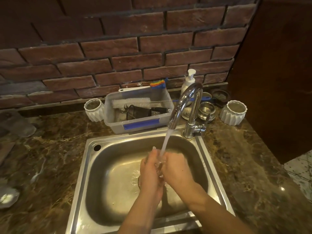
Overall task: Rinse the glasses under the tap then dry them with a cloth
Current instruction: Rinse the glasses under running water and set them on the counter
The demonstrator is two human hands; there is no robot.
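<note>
Water runs from the chrome tap (189,105) into the steel sink (94,166). My left hand (149,174) and my right hand (177,169) meet under the stream, over the drain. Their fingers curl round a small clear glass (158,166), which is almost wholly hidden; only a clear edge shows above my left fingers. The water falls between the two hands. Two blurred clear objects, perhaps glasses, (18,125) (8,196) lie on the counter at far left. No cloth is in view.
A clear plastic tub (135,125) with a bottle brush and dark utensils stands behind the sink. White ribbed cups (94,109) (233,114) flank it. A soap dispenser (188,81) and metal bowls (206,109) sit behind the tap. A dark cabinet (278,73) stands at right.
</note>
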